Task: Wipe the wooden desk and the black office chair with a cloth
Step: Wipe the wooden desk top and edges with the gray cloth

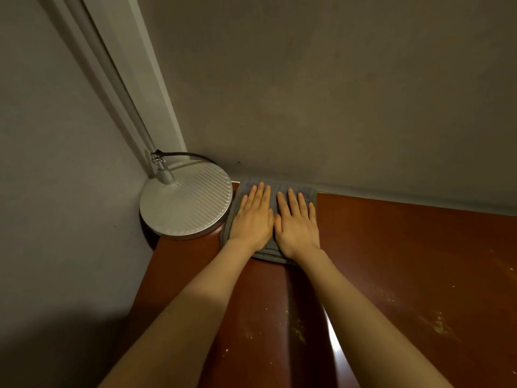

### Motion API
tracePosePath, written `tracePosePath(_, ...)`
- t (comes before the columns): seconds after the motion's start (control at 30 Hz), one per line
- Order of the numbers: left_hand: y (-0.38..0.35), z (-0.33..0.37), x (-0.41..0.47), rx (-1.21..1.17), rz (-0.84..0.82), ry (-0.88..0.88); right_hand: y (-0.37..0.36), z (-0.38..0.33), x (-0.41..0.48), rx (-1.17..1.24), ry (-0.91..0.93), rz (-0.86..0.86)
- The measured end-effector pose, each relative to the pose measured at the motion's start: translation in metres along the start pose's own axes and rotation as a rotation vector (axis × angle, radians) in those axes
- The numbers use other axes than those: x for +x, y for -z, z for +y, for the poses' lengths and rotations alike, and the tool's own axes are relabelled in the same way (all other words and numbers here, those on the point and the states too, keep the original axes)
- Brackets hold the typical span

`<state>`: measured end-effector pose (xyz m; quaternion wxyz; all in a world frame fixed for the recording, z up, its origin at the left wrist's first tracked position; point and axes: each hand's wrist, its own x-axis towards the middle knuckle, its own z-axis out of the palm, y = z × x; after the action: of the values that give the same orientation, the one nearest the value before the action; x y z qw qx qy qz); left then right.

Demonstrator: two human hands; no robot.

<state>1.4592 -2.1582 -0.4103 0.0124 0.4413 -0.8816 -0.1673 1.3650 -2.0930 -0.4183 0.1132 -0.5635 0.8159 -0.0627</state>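
Only the head view to go on: both hands are flat on the grey cloth [282, 189], which sits in the far corner of the desk [405, 261], touching the wall behind it and just beside the round lamp base [186, 203]. Left hand [253, 219] is the one nearer the lamp base, right hand [298, 224] touching it thumb to thumb on the side away from the lamp. Fingers [261, 196] are spread out straight, pressing down, not gripping anything, palms doing the holding. The cloth looks like soft ribbed terry, folded into a rough rectangle with its long side running along the wall. The key bit, I'd say: all the unwiped desk lies away from the lamp base and back toward the person, so the next stroke probably pulls that way. The wood is glossy reddish-brown with pale scuffs and specks nearer the body. The lamp base is matte silver with fine ridges, cord at the back. No black chair in sight.
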Motion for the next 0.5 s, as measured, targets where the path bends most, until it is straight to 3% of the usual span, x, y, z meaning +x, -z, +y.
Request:
tracePosePath(0.1,-0.002,-0.005,0.006,-0.003,0.055,-0.012,-0.002,-0.003,0.01,-0.01,0.012,0.023)
tracePosePath(0.5,-0.004,-0.015,-0.021,0.027,-0.004,0.007,-0.008,-0.019,-0.015,-0.027,0.015,-0.043)
